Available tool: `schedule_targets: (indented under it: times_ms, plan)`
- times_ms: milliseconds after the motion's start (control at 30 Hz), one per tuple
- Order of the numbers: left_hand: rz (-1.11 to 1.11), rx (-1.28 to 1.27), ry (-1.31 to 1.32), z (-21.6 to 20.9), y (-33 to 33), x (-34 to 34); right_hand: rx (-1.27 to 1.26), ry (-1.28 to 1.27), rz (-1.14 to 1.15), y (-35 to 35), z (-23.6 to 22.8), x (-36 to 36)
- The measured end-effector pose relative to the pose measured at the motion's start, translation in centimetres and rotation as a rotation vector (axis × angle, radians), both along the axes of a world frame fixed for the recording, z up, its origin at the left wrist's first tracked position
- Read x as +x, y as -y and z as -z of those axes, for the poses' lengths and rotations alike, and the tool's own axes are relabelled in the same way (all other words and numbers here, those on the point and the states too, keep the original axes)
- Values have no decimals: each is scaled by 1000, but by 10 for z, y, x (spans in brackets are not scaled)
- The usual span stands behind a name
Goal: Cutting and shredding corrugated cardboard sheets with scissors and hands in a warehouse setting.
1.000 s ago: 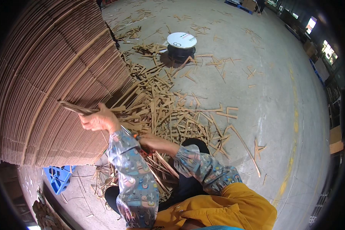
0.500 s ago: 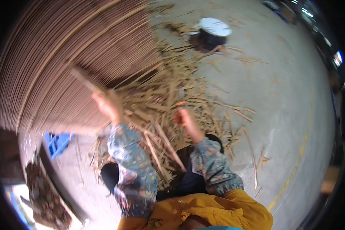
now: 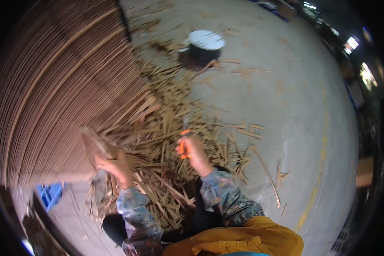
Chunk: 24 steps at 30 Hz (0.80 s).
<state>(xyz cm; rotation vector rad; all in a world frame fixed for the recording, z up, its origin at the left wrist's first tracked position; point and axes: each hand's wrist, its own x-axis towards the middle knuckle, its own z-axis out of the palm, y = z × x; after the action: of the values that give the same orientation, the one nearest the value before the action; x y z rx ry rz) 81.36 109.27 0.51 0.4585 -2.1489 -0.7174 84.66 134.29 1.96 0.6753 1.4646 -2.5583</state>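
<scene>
My left hand (image 3: 117,167) is closed around a flat piece of cardboard (image 3: 99,144), slightly blurred, beside the lower right part of a large stack of brown cardboard sheets (image 3: 59,106). In my right hand (image 3: 195,152) is an orange-and-dark utility knife (image 3: 184,144), its thin grey tip pointing up and away from me. That hand hovers over a heap of cardboard strips (image 3: 166,128), apart from the stack. Loose strips lie between both forearms and around my knees.
A dark round stool with a white top (image 3: 207,39) stands on the grey floor ahead. A blue object (image 3: 50,194) lies at the left below the stack. Scattered strips (image 3: 266,173) and a yellow floor line (image 3: 319,179) are on the right.
The view has shifted, so the stack and floor appear further left and lower. The cardboard piece in my left hand has come closer to me. My right hand still grips the knife.
</scene>
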Motion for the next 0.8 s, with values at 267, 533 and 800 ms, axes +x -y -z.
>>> schedule_targets:
  times_ms: [267,533,800]
  plan:
    - [-56,1307,226,-18,-34,-64,0,-14,-46,1,-9,-3]
    - [425,664,325,1,-40,-13,-17,63,-67,4,-7,-1]
    - [548,-785,527,-85,-80,-38,-83,43,106,-4,-17,1]
